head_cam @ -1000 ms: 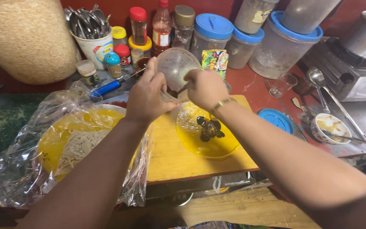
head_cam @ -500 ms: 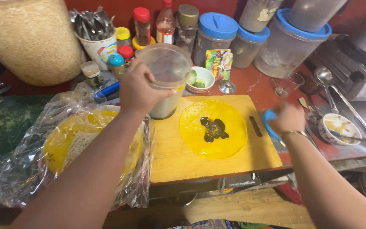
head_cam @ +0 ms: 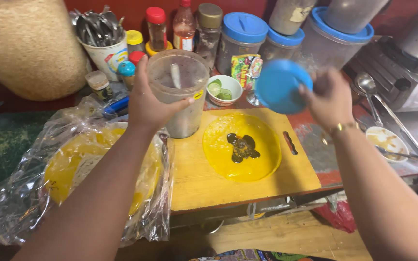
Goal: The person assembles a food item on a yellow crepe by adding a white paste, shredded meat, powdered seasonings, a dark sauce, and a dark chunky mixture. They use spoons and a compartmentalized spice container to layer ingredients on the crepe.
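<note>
While raised over the back edge of the wooden cutting board (head_cam: 247,186), clear plastic jar (head_cam: 180,92) gripped around its wall by left hand (head_cam: 152,99), fingers wrapped, thumb across the front. Jar open-topped, slightly tapered, walls cloudy and speckled with dark flecks; pale contents in the lower part, white spoon handle (head_cam: 175,75) leaning inside. Small yellow sticker on the side near the thumb.

Right hand (head_cam: 330,96) up and to the right, pinching a round blue lid (head_cam: 279,86) by its edge; lid tilted, flat face toward the camera, well apart from the jar. Motion blur on this hand, so exact finger placement unclear. Gold bracelet (head_cam: 342,128) at the wrist.

Below, on the board: thin yellow round wrapper (head_cam: 240,147), glossy, with a dark dollop of paste (head_cam: 242,146) near its centre. Left of the board, crinkled clear plastic bag (head_cam: 30,193) holding more yellow rounds. Behind the jar, small white bowl of lime slices (head_cam: 223,88); farther back, blue-lidded containers (head_cam: 245,36), red-capped bottles (head_cam: 156,26), cup of metal cutlery (head_cam: 100,41).
</note>
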